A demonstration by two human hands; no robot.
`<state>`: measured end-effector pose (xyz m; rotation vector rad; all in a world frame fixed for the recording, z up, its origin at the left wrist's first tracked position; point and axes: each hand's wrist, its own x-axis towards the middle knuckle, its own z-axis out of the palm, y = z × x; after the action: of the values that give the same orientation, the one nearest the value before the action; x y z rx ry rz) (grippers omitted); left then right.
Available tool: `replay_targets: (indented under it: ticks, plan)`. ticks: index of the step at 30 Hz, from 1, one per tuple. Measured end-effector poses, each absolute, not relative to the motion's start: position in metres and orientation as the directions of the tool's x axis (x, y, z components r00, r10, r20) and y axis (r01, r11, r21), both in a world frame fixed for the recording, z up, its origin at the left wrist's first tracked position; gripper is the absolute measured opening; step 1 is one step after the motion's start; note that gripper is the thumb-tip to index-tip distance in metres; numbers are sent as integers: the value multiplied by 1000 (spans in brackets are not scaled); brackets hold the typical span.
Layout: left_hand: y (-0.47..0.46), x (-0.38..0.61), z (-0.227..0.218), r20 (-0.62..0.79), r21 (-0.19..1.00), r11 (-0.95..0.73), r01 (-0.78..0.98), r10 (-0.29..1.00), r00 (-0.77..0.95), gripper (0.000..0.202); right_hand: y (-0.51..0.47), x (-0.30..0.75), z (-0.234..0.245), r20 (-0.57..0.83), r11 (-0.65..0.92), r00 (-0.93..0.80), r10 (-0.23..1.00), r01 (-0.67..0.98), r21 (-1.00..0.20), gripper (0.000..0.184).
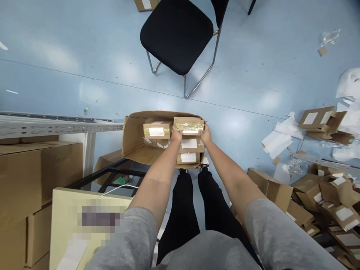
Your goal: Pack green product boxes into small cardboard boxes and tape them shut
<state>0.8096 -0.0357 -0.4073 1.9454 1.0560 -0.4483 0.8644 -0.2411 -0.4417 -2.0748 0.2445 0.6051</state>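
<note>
A small cardboard box [189, 123] with clear tape across its side is gripped between my two hands. My left hand [176, 134] closes on its left end, and my right hand [206, 134] on its right end. It sits at the far right corner of a large open carton [135, 140] on the floor at my feet. Inside the carton, two more small boxes with white labels, a middle box [189, 144] and a near box [188, 158], line the right side. Left of my left hand is another labelled box [156, 131].
A black chair [177, 33] stands ahead. Metal shelving [56, 129] and large cartons [42, 172] are on the left, beside a pale yellow tabletop [63, 225]. Piled cardboard boxes [337, 202] and white paper scraps [278, 140] cover the floor at right.
</note>
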Motion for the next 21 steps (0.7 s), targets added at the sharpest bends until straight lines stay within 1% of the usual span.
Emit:
replay_targets:
  ticks: [3,6,7,10,13,15,19,21]
  plan:
    - [-35,811,-387,-708,458,-169,873,524,473,81,-240,861,-419,-497,-560,868,16,-404,-723,64]
    - [-42,805,-347,-663,465,-134,875,603,445,78,-242,851,-376,-435,-574,899,-47,-381,-725,66]
    - [-47,801,-330,-632,486,-132,864,630,451,75,-243,845,-358,-418,-573,908,-29,-358,-737,66]
    - [-67,773,-271,-596,550,-111,828,643,481,70,-252,820,-299,-393,-566,916,76,-285,-774,61]
    - [-89,727,-205,-561,637,-116,762,608,562,60,-264,783,-235,-423,-558,878,224,-240,-794,53]
    - [-99,688,-160,-527,699,-126,704,574,626,55,-271,754,-194,-430,-524,845,317,-222,-822,48]
    - [-93,601,-75,-456,786,-101,610,572,682,41,-271,698,-122,-433,-507,737,519,-143,-850,34]
    - [-77,557,-37,-417,806,-84,586,623,662,34,-263,679,-93,-424,-497,660,621,-86,-863,32]
